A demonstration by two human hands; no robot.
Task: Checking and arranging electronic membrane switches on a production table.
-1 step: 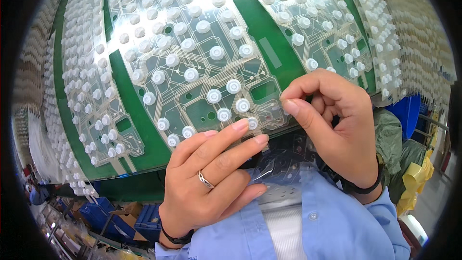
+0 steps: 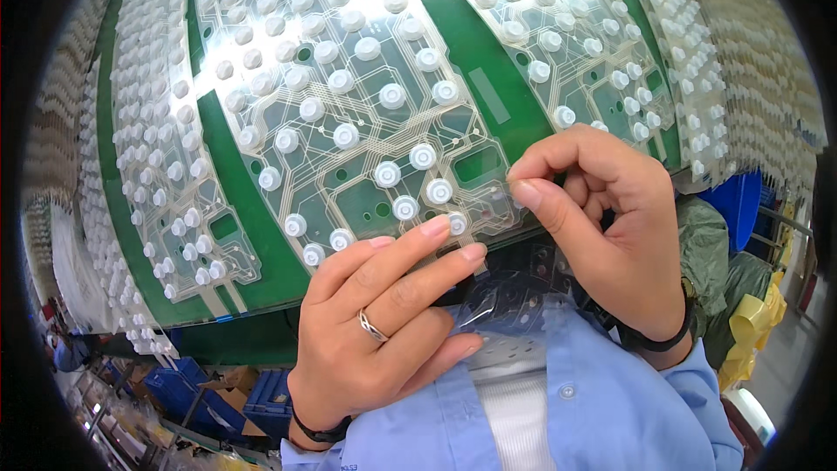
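Observation:
A clear plastic keypad membrane (image 2: pixel 375 133) with printed traces and white rubber domes lies on the green tabletop in front of me. My left hand (image 2: pixel 370 318), wearing a ring, has its fingers stretched out over the membrane's near edge. Its fingertips rest beside a white dome (image 2: pixel 456 223) near the tail. At the membrane's near right corner, my right hand (image 2: pixel 615 214) pinches thumb and forefinger together. Whatever is between those fingertips is too small or hidden to make out.
Similar membranes lie to the left (image 2: pixel 166 166) and right (image 2: pixel 575 44), with tall membrane stacks (image 2: pixel 767 61) at the far right. A clear strip (image 2: pixel 489 96) sits on the green surface (image 2: pixel 449 22). Blue bins (image 2: pixel 187 397) and a yellow bag (image 2: pixel 754 331) stand below table level.

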